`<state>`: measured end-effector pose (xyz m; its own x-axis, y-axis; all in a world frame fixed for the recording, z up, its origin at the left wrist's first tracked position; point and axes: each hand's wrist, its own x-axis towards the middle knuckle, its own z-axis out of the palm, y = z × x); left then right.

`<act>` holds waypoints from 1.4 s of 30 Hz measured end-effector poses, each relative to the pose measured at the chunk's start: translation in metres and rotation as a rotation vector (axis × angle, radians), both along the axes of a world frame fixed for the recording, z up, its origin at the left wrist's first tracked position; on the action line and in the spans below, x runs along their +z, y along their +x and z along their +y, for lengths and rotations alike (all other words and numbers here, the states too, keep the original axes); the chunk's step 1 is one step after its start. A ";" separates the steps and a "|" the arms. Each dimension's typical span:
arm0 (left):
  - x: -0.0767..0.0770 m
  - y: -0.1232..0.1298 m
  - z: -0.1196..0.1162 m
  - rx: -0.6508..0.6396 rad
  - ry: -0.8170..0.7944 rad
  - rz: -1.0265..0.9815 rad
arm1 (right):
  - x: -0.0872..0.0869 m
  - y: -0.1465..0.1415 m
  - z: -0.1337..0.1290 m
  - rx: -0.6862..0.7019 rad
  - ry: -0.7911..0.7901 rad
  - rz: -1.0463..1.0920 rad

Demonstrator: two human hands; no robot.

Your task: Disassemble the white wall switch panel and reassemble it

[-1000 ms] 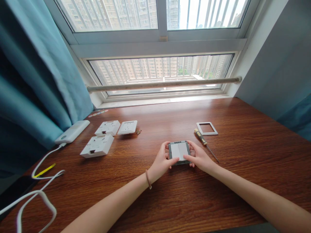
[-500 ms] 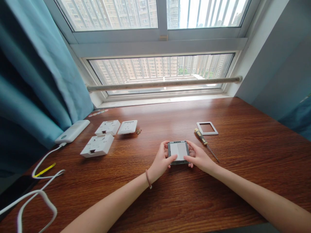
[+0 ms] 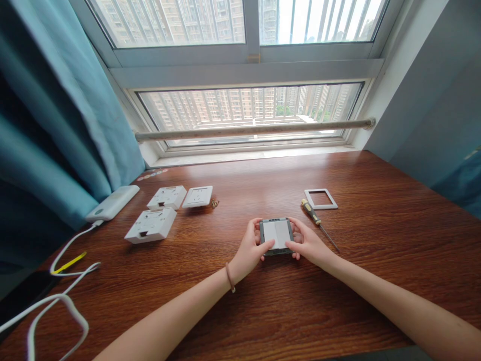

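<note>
Head view | both hands [image 3: 251, 248] clasp switch panel [image 3: 276, 234] | screwdriver [image 3: 318, 223] just right

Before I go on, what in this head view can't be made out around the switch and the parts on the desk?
- Switch module: side edges and underside hidden by the left hand and right hand.
- Screws: too small to count.
- Screwdriver: tip type too small to tell.
- White cable: cut off by the left and bottom edges.
- Two back boxes: insides face away from the camera.
</note>
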<state>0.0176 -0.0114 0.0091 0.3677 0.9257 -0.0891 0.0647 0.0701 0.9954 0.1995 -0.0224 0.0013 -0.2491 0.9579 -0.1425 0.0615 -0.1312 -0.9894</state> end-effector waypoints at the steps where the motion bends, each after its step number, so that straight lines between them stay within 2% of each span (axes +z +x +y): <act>1: 0.000 0.000 0.000 0.000 -0.001 0.001 | 0.001 0.000 0.000 -0.006 -0.002 -0.006; 7: 0.002 0.000 -0.001 0.003 -0.007 -0.010 | 0.004 -0.001 -0.001 -0.029 -0.010 -0.018; 17: 0.001 0.001 0.000 0.006 -0.008 0.003 | -0.005 0.001 0.002 -0.028 0.021 -0.028; 29: 0.001 0.001 0.000 0.011 0.009 -0.078 | 0.005 0.000 -0.001 -0.021 0.002 0.075; 37: 0.024 0.003 -0.012 0.066 0.038 -0.177 | 0.026 0.001 -0.010 -0.037 0.041 0.164; 42: 0.057 0.003 -0.017 0.126 0.043 -0.256 | 0.054 -0.002 -0.017 -0.012 0.006 0.252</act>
